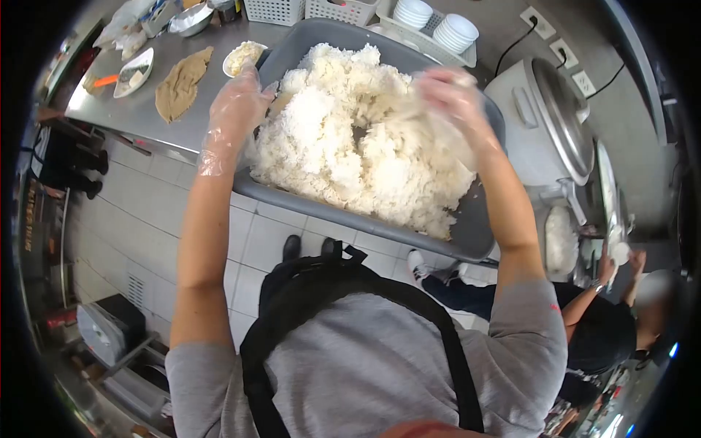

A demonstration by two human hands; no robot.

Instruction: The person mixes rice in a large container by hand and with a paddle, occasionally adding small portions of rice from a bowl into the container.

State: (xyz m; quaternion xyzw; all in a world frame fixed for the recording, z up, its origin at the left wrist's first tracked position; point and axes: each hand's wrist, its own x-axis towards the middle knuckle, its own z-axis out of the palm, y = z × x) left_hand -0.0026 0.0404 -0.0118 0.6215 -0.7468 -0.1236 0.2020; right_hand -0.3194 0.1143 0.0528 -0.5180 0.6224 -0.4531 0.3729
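Observation:
A big grey tub [358, 207] holds a large heap of cooked white rice [314, 117], with a hollow near its middle. My left hand [237, 109], in a clear plastic glove, is closed on the tub's left rim, its thumb on the inner side. Over the right part of the rice is my right hand [449, 95], also gloved and smeared by motion. Its fingers look bent, but I cannot make out whether they hold anything. Just beyond my left hand sits a small white bowl [244, 58] with pale food in it.
On the steel counter [87, 102] lie a brown cloth [182, 84] and a white dish [134, 73] with an orange-handled utensil. Stacked white bowls [454, 35] stand behind the tub. A large cooker [540, 117] is at right. Another person [599, 321] works there.

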